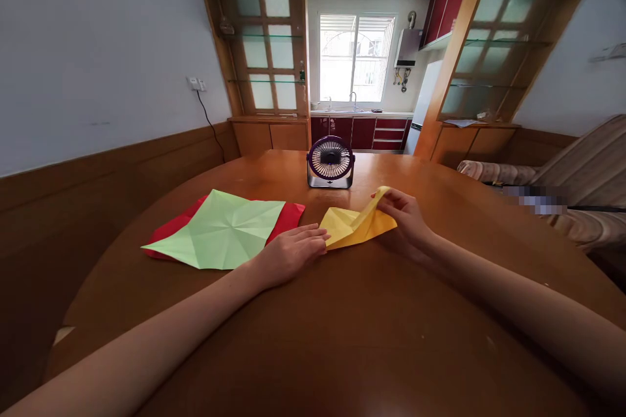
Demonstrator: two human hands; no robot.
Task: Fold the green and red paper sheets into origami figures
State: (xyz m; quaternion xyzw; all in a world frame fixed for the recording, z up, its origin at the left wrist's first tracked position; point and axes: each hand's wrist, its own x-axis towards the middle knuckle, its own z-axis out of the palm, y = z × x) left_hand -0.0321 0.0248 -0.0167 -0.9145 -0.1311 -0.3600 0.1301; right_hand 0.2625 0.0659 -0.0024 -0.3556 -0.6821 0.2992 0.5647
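Observation:
A sheet of yellow paper with crease lines lies on the table in front of me, its right part lifted and curled over. My right hand pinches that raised edge between thumb and fingers. At the sheet's left edge rests my left hand, fingers stretched out, the tips touching the paper. Left of this hand is a light green paper, unfolded and marked by creases that meet near its middle. Beneath it, red paper shows at the right and upper left.
On the round-edged wooden table, a small dark purple fan stands behind the yellow paper. A striped sofa is at the right. Wooden cabinets and a kitchen with a window lie beyond.

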